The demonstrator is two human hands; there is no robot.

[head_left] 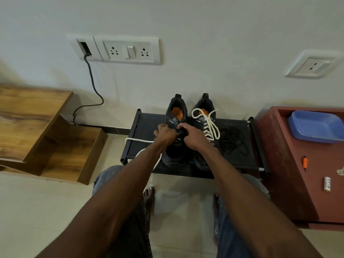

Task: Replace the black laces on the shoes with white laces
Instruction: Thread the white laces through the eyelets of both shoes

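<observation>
Fingers of both hands, left (164, 134) and right (192, 135), curl tight on the left shoe (176, 127).

Two shoes (189, 131) stand side by side on the rack (147, 131) against the wall. Loose laces (234, 140) lie right of them on the rack; a cabinet (290, 164) stands right of the rack.
</observation>
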